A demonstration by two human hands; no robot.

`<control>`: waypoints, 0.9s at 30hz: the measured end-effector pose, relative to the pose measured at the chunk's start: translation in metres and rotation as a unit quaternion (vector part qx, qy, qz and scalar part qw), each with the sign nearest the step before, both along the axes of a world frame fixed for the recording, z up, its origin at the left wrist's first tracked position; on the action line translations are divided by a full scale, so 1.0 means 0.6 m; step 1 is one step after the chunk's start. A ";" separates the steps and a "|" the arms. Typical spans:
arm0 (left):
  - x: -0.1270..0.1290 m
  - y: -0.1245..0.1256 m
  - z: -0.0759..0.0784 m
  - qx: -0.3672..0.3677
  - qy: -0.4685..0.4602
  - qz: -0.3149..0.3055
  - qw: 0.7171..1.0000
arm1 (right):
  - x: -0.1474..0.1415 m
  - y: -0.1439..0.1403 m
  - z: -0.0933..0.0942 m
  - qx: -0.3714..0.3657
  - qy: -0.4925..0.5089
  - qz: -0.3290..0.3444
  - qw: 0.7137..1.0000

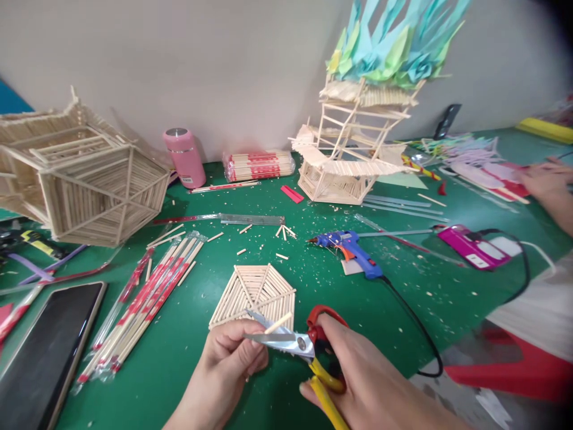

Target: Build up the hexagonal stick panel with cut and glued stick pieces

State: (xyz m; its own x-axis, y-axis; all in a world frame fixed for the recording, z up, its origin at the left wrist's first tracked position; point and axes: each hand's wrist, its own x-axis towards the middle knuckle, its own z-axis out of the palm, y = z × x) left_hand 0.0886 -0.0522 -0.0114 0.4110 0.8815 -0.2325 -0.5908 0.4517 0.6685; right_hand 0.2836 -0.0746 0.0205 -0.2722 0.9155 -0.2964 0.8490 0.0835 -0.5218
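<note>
We note our right hand point(358, 376) is cut off at the frame's bottom, closed round the scissors point(304, 349). Our left hand point(230, 352) pinches a thin stick point(277, 323) between the blades, just before the hexagonal stick panel point(255, 292) on the table point(425, 298).

**What I can't make out from here**

My left hand point(233, 358) covers most of the stick point(277, 323) I'm holding; only its tip shows above the scissors point(295, 343). The same hand hides the near edge of the hexagonal panel point(255, 292). Far left of the panel, the phone point(45, 352) runs off the bottom edge. Far right, another person's hand point(544, 179) is cut off, perhaps holding paper.
</note>
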 end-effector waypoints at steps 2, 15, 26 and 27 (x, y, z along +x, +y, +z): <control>0.000 0.000 0.003 -0.006 -0.016 -0.024 1.000 | 0.000 0.002 0.004 -0.004 0.004 0.001 1.000; 0.000 -0.001 -0.002 -0.017 -0.020 -0.035 0.999 | 0.002 -0.007 -0.005 0.032 -0.009 0.032 0.999; 0.002 -0.001 0.004 -0.007 -0.017 -0.017 1.000 | -0.003 0.005 0.007 0.006 0.008 -0.006 1.000; 0.002 -0.002 0.005 -0.009 -0.026 -0.027 0.999 | -0.002 0.004 0.008 0.003 0.012 -0.008 1.000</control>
State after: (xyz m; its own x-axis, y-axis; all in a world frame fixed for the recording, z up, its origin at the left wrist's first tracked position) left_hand 0.0900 -0.0531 -0.0082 0.4706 0.8532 -0.2249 -0.5986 0.4959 0.6291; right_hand 0.2822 -0.0719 0.0253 -0.2642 0.9217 -0.2842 0.8375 0.0731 -0.5415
